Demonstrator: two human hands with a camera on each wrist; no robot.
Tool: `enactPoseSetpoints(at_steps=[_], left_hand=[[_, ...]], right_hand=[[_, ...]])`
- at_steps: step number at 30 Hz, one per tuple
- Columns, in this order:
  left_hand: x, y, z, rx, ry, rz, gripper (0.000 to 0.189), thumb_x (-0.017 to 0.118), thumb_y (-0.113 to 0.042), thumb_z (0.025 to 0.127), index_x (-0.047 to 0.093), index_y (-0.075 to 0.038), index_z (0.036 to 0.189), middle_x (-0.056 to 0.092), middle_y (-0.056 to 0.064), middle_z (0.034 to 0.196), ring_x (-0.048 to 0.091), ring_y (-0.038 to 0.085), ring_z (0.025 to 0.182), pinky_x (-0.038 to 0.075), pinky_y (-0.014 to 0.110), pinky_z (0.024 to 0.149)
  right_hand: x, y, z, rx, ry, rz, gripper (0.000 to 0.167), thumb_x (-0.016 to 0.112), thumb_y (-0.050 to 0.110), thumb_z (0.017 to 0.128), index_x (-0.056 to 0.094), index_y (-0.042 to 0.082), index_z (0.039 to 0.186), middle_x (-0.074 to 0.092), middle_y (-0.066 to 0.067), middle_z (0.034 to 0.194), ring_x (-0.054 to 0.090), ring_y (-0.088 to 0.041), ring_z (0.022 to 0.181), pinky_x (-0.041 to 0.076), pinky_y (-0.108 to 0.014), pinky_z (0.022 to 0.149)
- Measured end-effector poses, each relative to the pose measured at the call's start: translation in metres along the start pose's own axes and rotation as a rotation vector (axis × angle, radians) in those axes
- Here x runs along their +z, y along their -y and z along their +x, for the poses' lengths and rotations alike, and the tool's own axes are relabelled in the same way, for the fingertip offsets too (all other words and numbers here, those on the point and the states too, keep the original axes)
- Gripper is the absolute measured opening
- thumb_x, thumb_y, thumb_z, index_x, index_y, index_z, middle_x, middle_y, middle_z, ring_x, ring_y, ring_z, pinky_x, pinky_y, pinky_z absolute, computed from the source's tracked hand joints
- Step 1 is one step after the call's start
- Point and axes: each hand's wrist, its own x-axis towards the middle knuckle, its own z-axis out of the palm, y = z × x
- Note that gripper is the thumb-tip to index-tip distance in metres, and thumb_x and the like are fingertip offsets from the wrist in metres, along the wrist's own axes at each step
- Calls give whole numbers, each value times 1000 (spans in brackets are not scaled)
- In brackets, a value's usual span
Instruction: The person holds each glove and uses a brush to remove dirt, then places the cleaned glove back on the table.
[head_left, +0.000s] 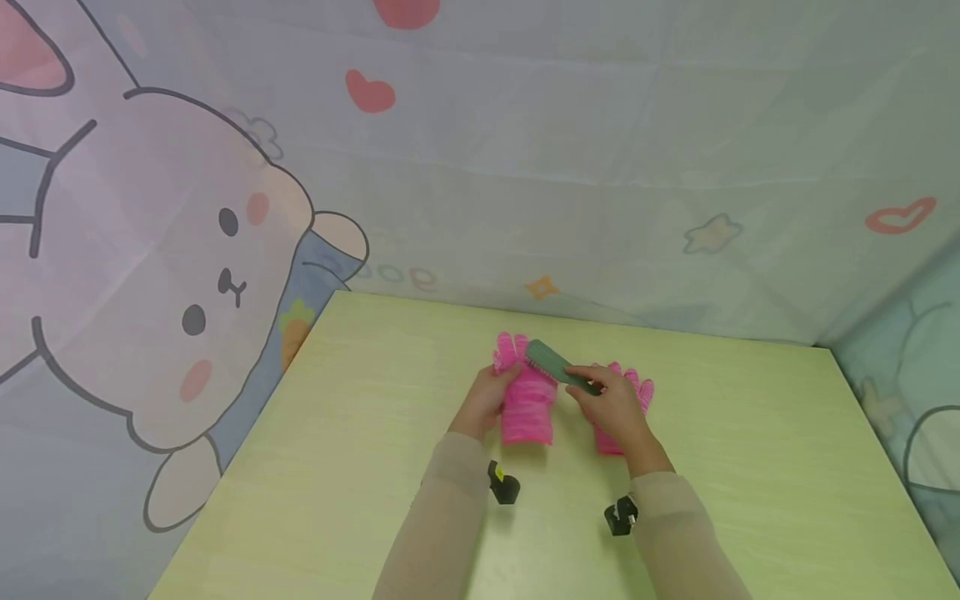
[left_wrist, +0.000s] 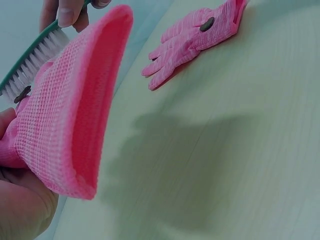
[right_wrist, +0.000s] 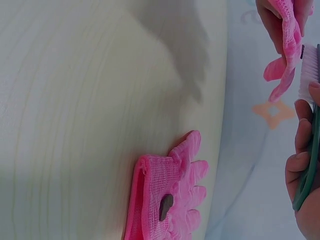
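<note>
1. Two hands are busy: the left hand's (head_left: 495, 395) fingers grip a pink glove (head_left: 528, 410); the right hand's (head_left: 617, 407) fingers curl round the handle of a green brush (head_left: 550, 360).
2. From the right fingers, the brush slants leftward and away over the held glove, bristles right at its dark patch (left_wrist: 22, 94).
3. That glove is raised above the worktop (head_left: 360, 450), cuff toward the person.
4. Nearer the right hand, a second glove (right_wrist: 187, 182) lies on the worktop.

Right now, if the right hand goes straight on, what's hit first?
Probably the pink glove held in the left hand: in the head view, the green brush in the right hand overlaps it, though whether the bristles touch is unclear.
</note>
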Motion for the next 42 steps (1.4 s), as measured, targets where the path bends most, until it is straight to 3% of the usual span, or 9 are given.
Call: enactPoseSetpoints(at_steps=[11,20,26,33,42], left_hand=[[3,4,1,29,-5,-16,42,51,-29,95,50,1,125,63,11,100,61,17,83,53,31,77],[0,5,3,36,-28,-44,42,51,-28,95,48,1,126,62,11,100,61,17,84,53,30,77],[-1,7,1,35,-35,-34,43,51,-29,95,48,0,127,62,11,101,61,17,85,52,29,77],[1,14,3,30,11,-5,40,50,-29,96,51,-1,124,63,8,94,60,14,79,53,27,71],[2,14,-1,19,-7,-24,44,52,-31,95,49,-2,127,63,11,102,62,19,86,53,31,77]], right_hand=[[1,3,1,-33,-2,0,32,67,24,86,65,20,118,57,-9,123,52,-27,102,47,-45,86],[0,-2,0,-9,4,23,32,67,22,86,66,21,117,59,-9,115,50,-25,93,48,-35,73],[-1,-4,-1,-4,-6,23,32,69,25,85,66,21,117,59,-9,111,50,-24,93,47,-34,74],[-1,-1,-1,-16,1,6,33,67,26,85,65,21,118,59,-9,116,51,-26,99,48,-41,80],[2,-7,-5,-9,8,31,31,68,20,85,66,17,116,59,-10,106,51,-25,89,47,-31,65]])
